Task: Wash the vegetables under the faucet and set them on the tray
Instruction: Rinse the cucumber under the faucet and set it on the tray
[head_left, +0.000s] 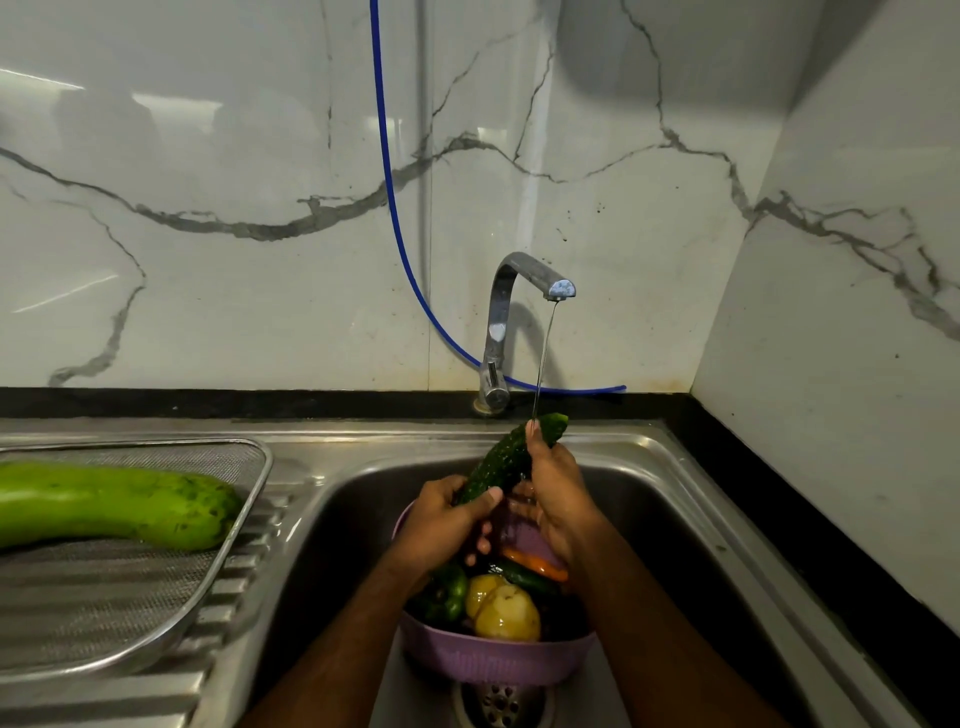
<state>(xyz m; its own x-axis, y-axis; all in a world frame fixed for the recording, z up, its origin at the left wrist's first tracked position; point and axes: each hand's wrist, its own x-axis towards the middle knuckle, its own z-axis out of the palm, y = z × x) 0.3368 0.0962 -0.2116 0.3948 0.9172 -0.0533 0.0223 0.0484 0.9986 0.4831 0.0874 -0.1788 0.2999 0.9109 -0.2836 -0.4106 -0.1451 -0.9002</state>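
Observation:
A dark green bumpy cucumber (506, 454) is tilted under a thin stream of water from the steel faucet (519, 312). My left hand (441, 519) grips its lower end and my right hand (550, 483) wraps its upper part. Below my hands, a purple colander (493, 662) in the sink (675, 545) holds a green pepper (447, 592), yellow potatoes (504, 608), a carrot (535, 564) and another dark cucumber (530, 579). On the left, a steel mesh tray (104, 613) on the drainboard carries a large light green gourd (114, 504).
A blue hose (395, 208) runs down the marble wall and behind the faucet. The sink drain (501, 704) shows below the colander. A black counter edge (779, 493) borders the sink on the right, beside a side wall.

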